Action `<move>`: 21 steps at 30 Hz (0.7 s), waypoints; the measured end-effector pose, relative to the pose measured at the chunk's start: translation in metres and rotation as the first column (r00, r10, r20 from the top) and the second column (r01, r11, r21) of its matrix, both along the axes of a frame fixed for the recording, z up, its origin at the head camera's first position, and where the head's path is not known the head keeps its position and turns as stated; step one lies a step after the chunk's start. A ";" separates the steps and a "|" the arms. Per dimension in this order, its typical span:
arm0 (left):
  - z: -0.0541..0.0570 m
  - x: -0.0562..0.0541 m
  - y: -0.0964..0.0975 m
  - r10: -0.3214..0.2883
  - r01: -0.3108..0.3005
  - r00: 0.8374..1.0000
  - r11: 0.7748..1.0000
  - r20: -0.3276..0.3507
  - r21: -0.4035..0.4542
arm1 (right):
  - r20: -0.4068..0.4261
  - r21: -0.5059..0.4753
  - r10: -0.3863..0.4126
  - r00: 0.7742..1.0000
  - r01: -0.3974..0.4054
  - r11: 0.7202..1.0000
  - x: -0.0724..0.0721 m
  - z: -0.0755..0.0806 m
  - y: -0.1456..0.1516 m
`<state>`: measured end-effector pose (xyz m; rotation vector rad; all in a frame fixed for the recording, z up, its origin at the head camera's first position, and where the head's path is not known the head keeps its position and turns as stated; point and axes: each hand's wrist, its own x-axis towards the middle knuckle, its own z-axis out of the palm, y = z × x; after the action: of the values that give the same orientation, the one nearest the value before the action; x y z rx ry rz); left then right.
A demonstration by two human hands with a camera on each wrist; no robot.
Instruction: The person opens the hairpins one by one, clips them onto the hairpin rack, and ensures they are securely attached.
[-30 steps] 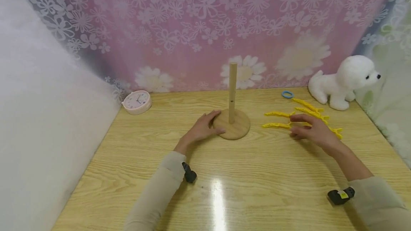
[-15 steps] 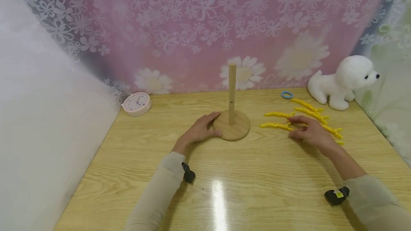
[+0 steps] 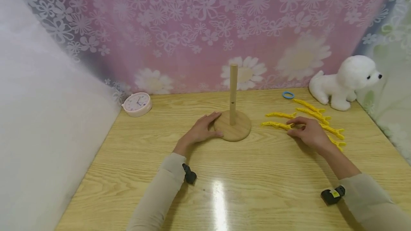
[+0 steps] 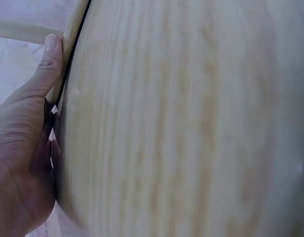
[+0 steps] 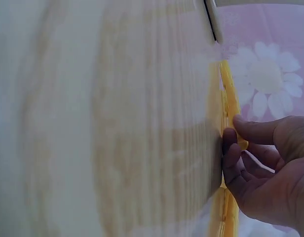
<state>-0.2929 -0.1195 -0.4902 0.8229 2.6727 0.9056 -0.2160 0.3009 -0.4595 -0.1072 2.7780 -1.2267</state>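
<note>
A wooden stand with an upright post (image 3: 233, 85) on a round base (image 3: 240, 131) stands mid-table. My left hand (image 3: 200, 129) holds the base's left edge between thumb and fingers; the left wrist view shows the thumb (image 4: 52, 54) on the rim. At right, my right hand (image 3: 309, 134) pinches the forked end of a yellow hair clip (image 3: 276, 125) between thumb and fingers, the clip (image 5: 231, 96) lying low at the tabletop in the right wrist view. Several similar clips (image 3: 313, 114) lie around that hand, some partly hidden by it.
A blue ring (image 3: 288, 98) lies behind the clips. To the back right sits a white toy dog (image 3: 337, 81); a pink clock (image 3: 137, 104) is at the back left. A floral curtain (image 3: 199, 27) hangs behind the table (image 3: 154, 188).
My right hand has shifted slightly left and toward me, onto the near clip's end, uncovering more of the clips on its right. My left hand stays at the stand's base.
</note>
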 end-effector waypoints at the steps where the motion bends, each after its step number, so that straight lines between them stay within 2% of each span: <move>1: 0.000 0.000 0.000 0.002 -0.002 1.000 1.000 0.002 0.002 | 0.003 -0.023 -0.010 1.000 0.010 1.000 0.001 0.001 -0.001; 4: 0.000 0.001 -0.001 0.003 -0.003 1.000 1.000 0.004 0.006 | 0.022 -0.118 -0.024 0.999 0.027 0.993 0.003 0.002 -0.003; 10: 0.003 0.003 -0.002 -0.001 0.001 1.000 1.000 0.021 0.031 | 0.039 -0.278 -0.012 0.999 0.022 0.960 0.001 0.002 -0.008; 21: 0.003 0.001 -0.001 -0.002 0.002 1.000 1.000 0.015 -0.005 | -0.063 -0.270 -0.073 0.995 0.054 0.961 -0.006 0.007 -0.028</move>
<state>-0.2918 -0.1208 -0.4873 0.8145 2.6596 0.9011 -0.2218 0.2729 -0.4530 -0.0850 2.6759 -1.6429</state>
